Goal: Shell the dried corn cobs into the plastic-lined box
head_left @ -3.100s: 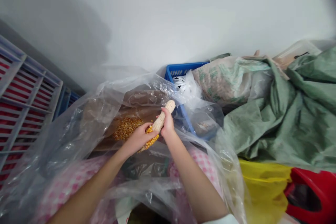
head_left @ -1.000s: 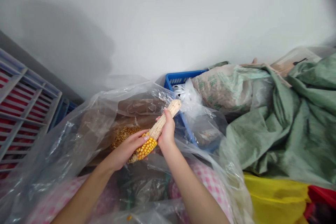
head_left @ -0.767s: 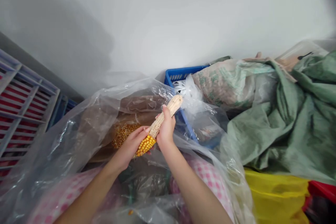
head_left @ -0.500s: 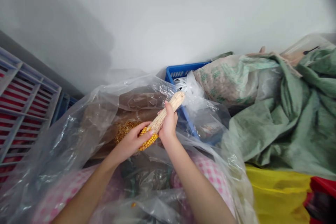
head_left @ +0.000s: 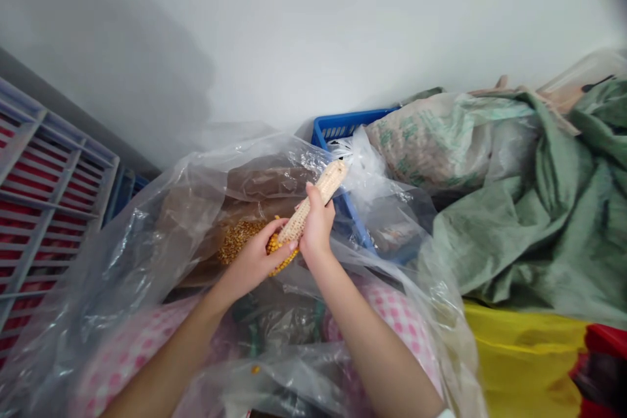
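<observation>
An ear of corn [head_left: 296,225] is held slantwise between my two hands, its upper part a bare pale cob and its lower end still covered in yellow kernels. My left hand [head_left: 258,251] wraps around the kernel-covered end, thumb pressed on the kernels. Higher up, my right hand [head_left: 317,222] grips the bare cob, its thumb pointing along it. Beneath the hands a large clear plastic bag [head_left: 196,192] lies spread open across my lap. A heap of loose corn kernels [head_left: 238,239] rests inside it. One stray kernel [head_left: 255,369] lies on the plastic near me.
A grey slatted crate [head_left: 46,189] with red behind its slats stands at left. Behind the bag, to the right, is a blue basket [head_left: 337,123] with plastic bags. A stuffed sack [head_left: 435,144], green cloth [head_left: 529,241] and yellow bag [head_left: 524,356] fill the right side. A white wall [head_left: 313,32] rises behind.
My left thumb has shifted on the kernels, and a few kernels now show loose above my left hand. Fewer kernels show on the ear's lower end. The view has shifted slightly.
</observation>
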The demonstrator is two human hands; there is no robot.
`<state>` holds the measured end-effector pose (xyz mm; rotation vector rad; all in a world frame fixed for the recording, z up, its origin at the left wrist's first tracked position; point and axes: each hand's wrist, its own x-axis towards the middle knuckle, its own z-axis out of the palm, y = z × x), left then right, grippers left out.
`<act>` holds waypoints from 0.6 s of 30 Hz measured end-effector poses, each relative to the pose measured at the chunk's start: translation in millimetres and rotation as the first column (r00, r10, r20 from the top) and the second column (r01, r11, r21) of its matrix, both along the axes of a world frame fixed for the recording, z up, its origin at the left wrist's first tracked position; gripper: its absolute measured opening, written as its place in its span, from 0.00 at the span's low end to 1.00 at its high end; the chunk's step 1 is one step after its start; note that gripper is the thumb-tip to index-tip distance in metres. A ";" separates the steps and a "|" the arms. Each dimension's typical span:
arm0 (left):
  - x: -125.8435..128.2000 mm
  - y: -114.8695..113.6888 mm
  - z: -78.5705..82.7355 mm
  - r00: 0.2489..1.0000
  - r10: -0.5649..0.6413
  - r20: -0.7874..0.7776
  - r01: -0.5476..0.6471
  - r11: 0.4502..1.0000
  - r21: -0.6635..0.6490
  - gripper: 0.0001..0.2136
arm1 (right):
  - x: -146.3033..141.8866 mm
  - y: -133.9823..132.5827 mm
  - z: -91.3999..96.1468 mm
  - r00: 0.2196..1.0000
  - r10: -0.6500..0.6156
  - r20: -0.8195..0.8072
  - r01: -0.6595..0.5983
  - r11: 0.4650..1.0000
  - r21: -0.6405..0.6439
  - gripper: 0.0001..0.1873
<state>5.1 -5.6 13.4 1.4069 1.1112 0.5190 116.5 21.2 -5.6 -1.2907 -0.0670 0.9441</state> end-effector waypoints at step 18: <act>9.6 -6.4 -6.3 0.994 0.103 0.023 -0.103 0.995 -0.015 0.20 | -1.3 -1.6 0.2 0.999 -0.031 0.029 0.031 0.999 0.016 0.23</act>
